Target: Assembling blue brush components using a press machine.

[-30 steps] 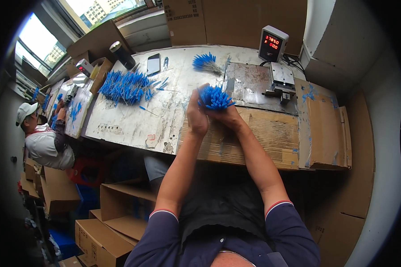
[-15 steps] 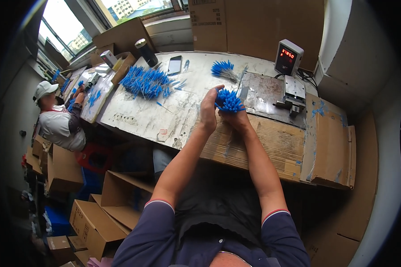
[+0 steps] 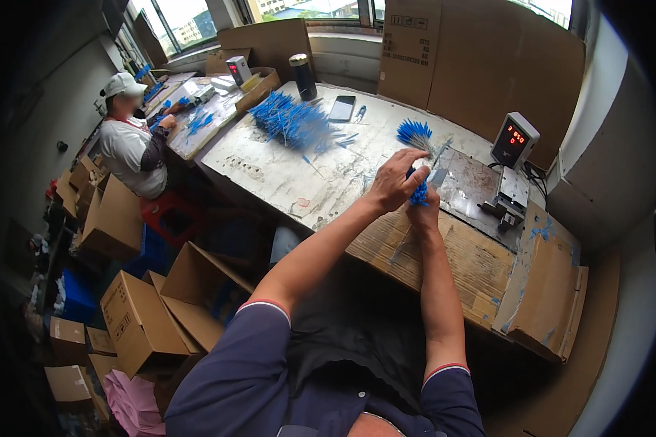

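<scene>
My right hand (image 3: 424, 213) is closed round an upright bundle of thin blue-ended pieces (image 3: 418, 194), low over the near part of the bench. My left hand (image 3: 396, 180) rests against the bundle's upper left side, thumb and fingers apart; the fingers stretch past its top. Part of the bundle is hidden behind the hands. Just beyond them, a smaller bunch of the same blue-ended pieces (image 3: 415, 133), with pale thin tails, lies on the white bench (image 3: 270, 171). A large loose heap of them (image 3: 291, 122) spreads over the bench's left side.
A phone (image 3: 342, 109) and a dark tumbler (image 3: 303, 77) stand at the back. On the right are a red-digit display (image 3: 516, 140), a metal fixture (image 3: 509, 195) and a cardboard flap (image 3: 547, 280). Open cartons (image 3: 142, 313) sit at lower left. A co-worker (image 3: 127, 142) works at far left.
The view has swung, shifting the bench rightward and down. My left hand has moved from the bundle's side to reach over its top. The bundle now shows less of its blue ends.
</scene>
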Demonstrator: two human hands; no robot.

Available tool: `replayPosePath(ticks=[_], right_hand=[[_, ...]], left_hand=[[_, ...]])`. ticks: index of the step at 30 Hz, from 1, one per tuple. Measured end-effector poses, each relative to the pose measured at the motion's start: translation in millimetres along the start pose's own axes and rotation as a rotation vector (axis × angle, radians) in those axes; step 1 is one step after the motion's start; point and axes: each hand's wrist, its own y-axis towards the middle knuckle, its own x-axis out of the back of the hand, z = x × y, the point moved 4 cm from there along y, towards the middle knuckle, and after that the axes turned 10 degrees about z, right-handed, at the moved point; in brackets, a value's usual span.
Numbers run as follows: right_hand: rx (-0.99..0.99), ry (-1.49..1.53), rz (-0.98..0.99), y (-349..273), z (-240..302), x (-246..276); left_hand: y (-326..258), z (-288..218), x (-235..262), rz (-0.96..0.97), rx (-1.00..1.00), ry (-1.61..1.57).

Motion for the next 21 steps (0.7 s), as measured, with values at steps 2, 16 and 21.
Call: replayPosePath(ticks=[2,16,21], right_hand=[[-0.036,0.039,0.046,2,5,-6],[-0.076,0.358,-0.019,-5,-10,-9],[-0.16,0.493,0.091,-6,-2,-9]], left_hand=[[-5,22,-2,0.087,0.033,0.096],[-1,-10,-16,0.147,-0.08,0.195],[-2,-14,-13,0.07,-0.115,0.231]])
